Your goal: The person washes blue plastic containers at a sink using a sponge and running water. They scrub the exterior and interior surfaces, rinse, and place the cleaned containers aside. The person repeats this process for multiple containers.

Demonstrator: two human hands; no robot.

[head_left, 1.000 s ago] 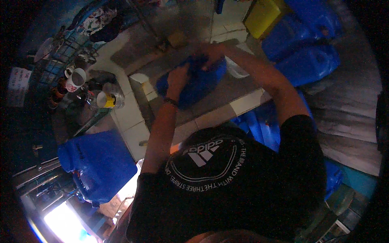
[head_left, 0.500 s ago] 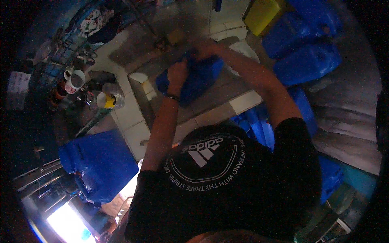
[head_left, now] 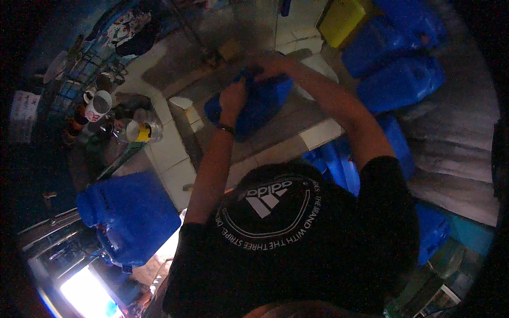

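A blue plastic jerrycan (head_left: 265, 103) lies tilted in a tiled basin (head_left: 275, 153) in front of me. My left hand (head_left: 233, 98) is closed in a fist at the can's upper part and seems to grip its handle. Just to the right, my right hand (head_left: 271, 66) is at the can's far end, around its neck. Dim light and blur hide the right fingers, so I cannot see what they hold.
More blue jerrycans stand at the right (head_left: 400, 82) and lower left (head_left: 135, 217). A yellow container (head_left: 342, 21) sits at the far right. Cups (head_left: 98, 103) and a clear plastic jar (head_left: 139, 131) crowd the left ledge. A tap (head_left: 212, 57) is beyond the can.
The can and my left hand stay almost in place. My right hand shifts only slightly at the can's far end.
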